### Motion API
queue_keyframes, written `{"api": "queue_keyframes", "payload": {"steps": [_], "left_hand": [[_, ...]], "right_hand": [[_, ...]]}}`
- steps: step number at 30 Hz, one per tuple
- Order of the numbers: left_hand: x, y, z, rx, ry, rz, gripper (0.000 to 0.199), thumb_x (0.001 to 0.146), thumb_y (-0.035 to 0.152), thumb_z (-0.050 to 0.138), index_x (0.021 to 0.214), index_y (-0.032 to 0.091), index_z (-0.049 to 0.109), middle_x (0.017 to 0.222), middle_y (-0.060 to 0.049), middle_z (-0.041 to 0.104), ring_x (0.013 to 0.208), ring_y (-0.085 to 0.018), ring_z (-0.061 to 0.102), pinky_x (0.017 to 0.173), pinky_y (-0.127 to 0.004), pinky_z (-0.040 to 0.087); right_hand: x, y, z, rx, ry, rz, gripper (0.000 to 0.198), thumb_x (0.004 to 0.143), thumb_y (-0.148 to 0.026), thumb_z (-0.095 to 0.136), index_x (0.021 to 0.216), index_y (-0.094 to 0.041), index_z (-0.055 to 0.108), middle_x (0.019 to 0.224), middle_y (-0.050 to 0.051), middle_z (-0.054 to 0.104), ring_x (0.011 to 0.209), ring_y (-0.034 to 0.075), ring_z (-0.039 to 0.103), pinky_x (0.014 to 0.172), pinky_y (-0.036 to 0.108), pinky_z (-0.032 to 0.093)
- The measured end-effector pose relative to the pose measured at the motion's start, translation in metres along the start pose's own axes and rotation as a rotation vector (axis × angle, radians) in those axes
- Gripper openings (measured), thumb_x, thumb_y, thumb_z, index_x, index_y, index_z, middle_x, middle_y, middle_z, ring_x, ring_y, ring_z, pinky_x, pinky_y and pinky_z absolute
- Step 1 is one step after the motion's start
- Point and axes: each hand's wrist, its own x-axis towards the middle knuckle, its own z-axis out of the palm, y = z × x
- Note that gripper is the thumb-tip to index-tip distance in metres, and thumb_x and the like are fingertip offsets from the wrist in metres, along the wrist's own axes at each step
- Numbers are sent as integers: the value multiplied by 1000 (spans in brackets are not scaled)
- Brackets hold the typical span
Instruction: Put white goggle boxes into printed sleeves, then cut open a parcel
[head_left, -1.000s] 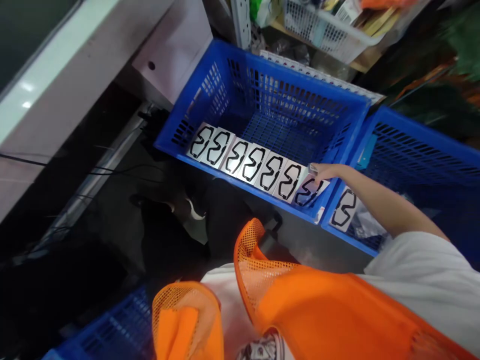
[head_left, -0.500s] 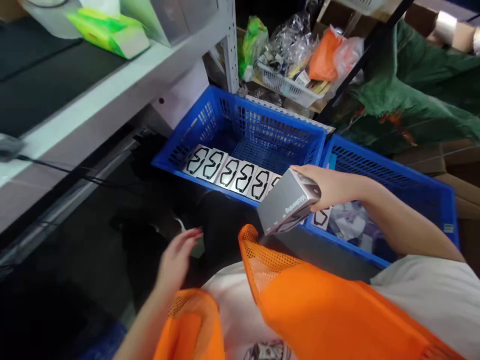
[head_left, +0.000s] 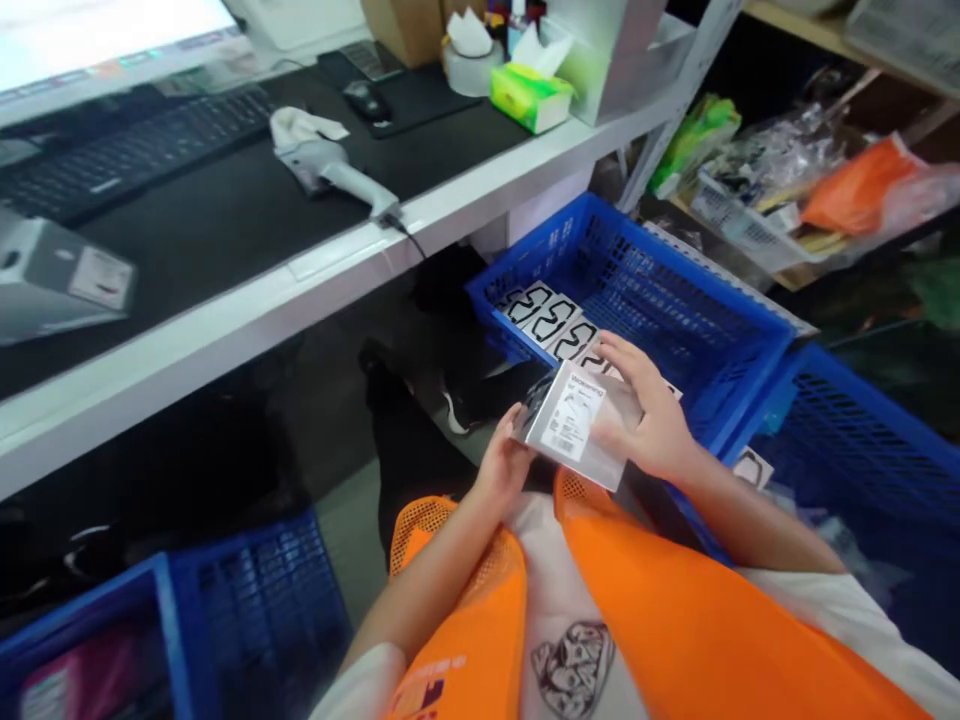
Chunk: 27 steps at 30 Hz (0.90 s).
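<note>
- Both hands held one small grey box [head_left: 574,425] in front of the person's chest, above the orange vest [head_left: 675,620].
- Left hand [head_left: 504,462] gripped the box's lower left corner from beneath, fingers curled up around its edge.
- Right hand [head_left: 646,415] lay across the box's right side, fingers spread over the top edge and thumb against the face.
- The box was tilted, its face with a white printed label turned up toward the camera.
- Just behind the box stood a blue basket [head_left: 660,290] on the floor, with a row of white cards bearing black outlines [head_left: 551,318] propped along its near wall; the right hand covered part of that row.
- A second blue basket [head_left: 862,440] stood touching the first on the right, holding one more such card [head_left: 752,467] near its front wall.
- A third blue basket [head_left: 225,610] sat at lower left, well apart from the hands.
- Above and to the left ran a desk [head_left: 315,270] with a black mat, carrying a handheld scanner [head_left: 330,170], a keyboard [head_left: 127,150], a mouse [head_left: 367,100], a green tissue pack [head_left: 531,95] and a grey box [head_left: 60,280] near its left end.
- A white basket of mixed items [head_left: 750,225] sat on a shelf at upper right, beside an orange bag [head_left: 855,190].
</note>
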Motion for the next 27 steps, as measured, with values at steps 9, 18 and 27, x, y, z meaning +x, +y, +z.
{"api": "queue_keyframes", "payload": {"steps": [9,18,27], "left_hand": [[-11,40,-30,-197,63,322,58,80,41,80,134,25,64,147,-8,59,143,-35,49,119,-48,42],[-22,52,-55,-233,55,402,57,82,42,80,135,26,64,150,-8,57,146,-34,45,123,-49,38],[-25,45,-42,-205,-38,415,62,87,49,75,140,23,58,136,-12,65,138,-35,53,119,-51,42]], "right_hand": [[24,-21,86,418,-25,236,57,86,-59,75,134,-33,57,132,6,66,110,28,67,93,43,58],[34,-40,113,480,-126,299,64,78,-55,84,130,-32,54,131,6,66,114,28,66,95,43,58],[33,-57,113,488,-82,371,68,74,-50,88,131,-32,54,124,4,66,108,27,67,90,41,59]]}}
